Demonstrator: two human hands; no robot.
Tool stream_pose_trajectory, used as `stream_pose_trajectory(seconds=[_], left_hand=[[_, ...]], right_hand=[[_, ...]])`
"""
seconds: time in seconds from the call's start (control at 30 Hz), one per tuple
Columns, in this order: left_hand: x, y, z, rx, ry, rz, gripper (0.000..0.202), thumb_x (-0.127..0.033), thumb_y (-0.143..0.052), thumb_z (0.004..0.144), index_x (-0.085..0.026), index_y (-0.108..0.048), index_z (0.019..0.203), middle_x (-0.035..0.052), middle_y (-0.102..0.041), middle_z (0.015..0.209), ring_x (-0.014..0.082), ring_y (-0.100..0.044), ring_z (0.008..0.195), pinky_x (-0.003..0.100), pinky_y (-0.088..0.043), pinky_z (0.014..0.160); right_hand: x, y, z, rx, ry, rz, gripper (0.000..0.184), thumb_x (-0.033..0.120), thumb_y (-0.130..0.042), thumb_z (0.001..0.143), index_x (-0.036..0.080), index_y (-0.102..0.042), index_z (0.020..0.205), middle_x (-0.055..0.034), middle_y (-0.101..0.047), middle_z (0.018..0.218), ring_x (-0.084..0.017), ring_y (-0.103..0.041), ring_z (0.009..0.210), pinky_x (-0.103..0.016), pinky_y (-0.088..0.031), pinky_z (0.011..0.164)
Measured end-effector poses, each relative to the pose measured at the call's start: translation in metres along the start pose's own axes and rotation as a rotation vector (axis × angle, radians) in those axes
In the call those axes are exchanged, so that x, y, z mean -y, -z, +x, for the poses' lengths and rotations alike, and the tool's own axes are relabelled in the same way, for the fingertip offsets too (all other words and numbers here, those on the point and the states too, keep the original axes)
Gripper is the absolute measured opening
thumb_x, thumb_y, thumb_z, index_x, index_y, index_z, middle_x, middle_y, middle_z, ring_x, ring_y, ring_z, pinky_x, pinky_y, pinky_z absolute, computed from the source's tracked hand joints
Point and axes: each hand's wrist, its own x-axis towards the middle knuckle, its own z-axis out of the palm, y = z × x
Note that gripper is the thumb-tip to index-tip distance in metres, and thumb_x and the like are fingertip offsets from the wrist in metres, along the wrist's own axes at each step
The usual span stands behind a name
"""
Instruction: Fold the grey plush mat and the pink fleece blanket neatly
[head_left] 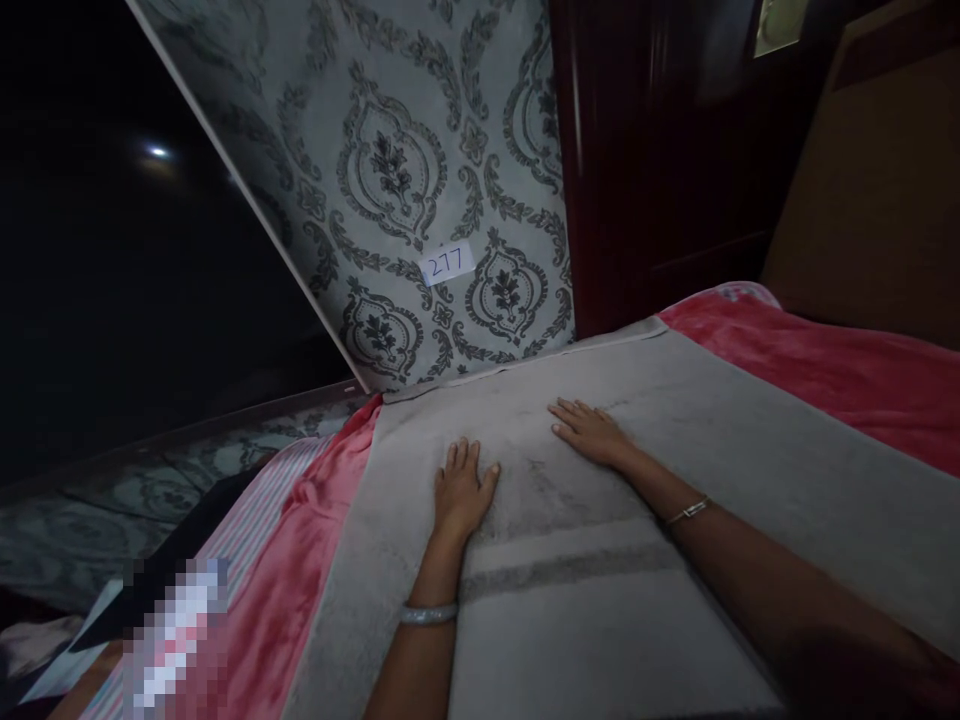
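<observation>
The fingers of the left hand (459,495) are spread and released, flat on the grey cloth (555,540); those of the right hand (589,430) also grasp nothing, lying nearer the cloth's far edge. With palms only resting, a harder push from one side could skew the cloth or raise ridges in it. The dark bands near the hands (shadow, crease or brushed pile, I cannot tell which) might hide a fold. The bangle (428,614) and bracelet (688,509), close above the cloth, could catch its surface if a wrist dropped. Along both sides of the cloth shows a red blanket (817,380); being soft, it would probably slip and bunch under pressure. Beyond the cloth's far edge stands the patterned wall (397,180), so too strong a forward shove could crumple that edge against it.
</observation>
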Motion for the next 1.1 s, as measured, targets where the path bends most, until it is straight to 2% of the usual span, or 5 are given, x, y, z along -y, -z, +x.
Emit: stream_pose_trajectory(seconds=[0.2,0.33,0.43,0.77,1.1], left_hand=[[-0.002,0.007,0.003,-0.013,0.032,0.065,0.059,-0.043,-0.051,0.092,-0.022,-0.049,0.147,0.0147,-0.028,0.164,0.0314,-0.019,0.155,0.057,-0.007,0.124],[-0.011,0.014,0.020,0.043,-0.144,0.090,0.058,-0.043,-0.057,0.090,-0.028,-0.052,0.146,0.0097,-0.035,0.162,0.0311,-0.020,0.155,0.059,0.002,0.123],[-0.017,0.008,0.038,0.192,-0.298,0.074,0.053,-0.043,-0.059,0.089,-0.034,-0.056,0.142,0.0040,-0.042,0.159,0.0293,-0.023,0.154,0.056,0.005,0.124],[0.000,0.011,0.044,0.157,-0.004,0.396,0.062,-0.052,-0.030,0.099,-0.027,-0.035,0.157,0.0042,-0.022,0.168,0.0290,-0.014,0.156,0.056,-0.016,0.124],[0.026,0.027,-0.023,0.036,0.071,0.005,0.063,-0.038,-0.050,0.093,-0.013,-0.043,0.151,0.0164,-0.039,0.159,0.0241,-0.032,0.150,0.042,-0.020,0.125]], right_hand=[[0.007,0.010,-0.007,-0.052,-0.036,0.032,0.061,0.050,-0.039,0.098,0.025,-0.043,0.154,-0.0085,-0.030,0.164,-0.032,-0.023,0.152,-0.061,-0.018,0.120],[0.027,0.015,-0.015,-0.144,0.279,-0.037,0.060,0.053,-0.043,0.097,0.030,-0.045,0.153,-0.0066,-0.031,0.163,-0.032,-0.017,0.153,-0.063,-0.012,0.120],[0.039,0.009,-0.017,0.015,0.428,-0.064,0.062,0.059,-0.042,0.097,0.032,-0.044,0.153,-0.0061,-0.036,0.161,-0.031,-0.023,0.152,-0.060,-0.017,0.121],[0.013,0.009,-0.009,0.088,0.066,-0.119,0.064,0.056,-0.030,0.100,0.028,-0.038,0.157,-0.0037,-0.026,0.166,-0.031,-0.016,0.154,-0.060,-0.023,0.119],[0.002,0.007,-0.005,0.015,0.012,0.126,0.067,0.048,-0.042,0.096,0.018,-0.042,0.155,-0.0088,-0.024,0.166,-0.031,-0.017,0.153,-0.051,-0.017,0.124]])
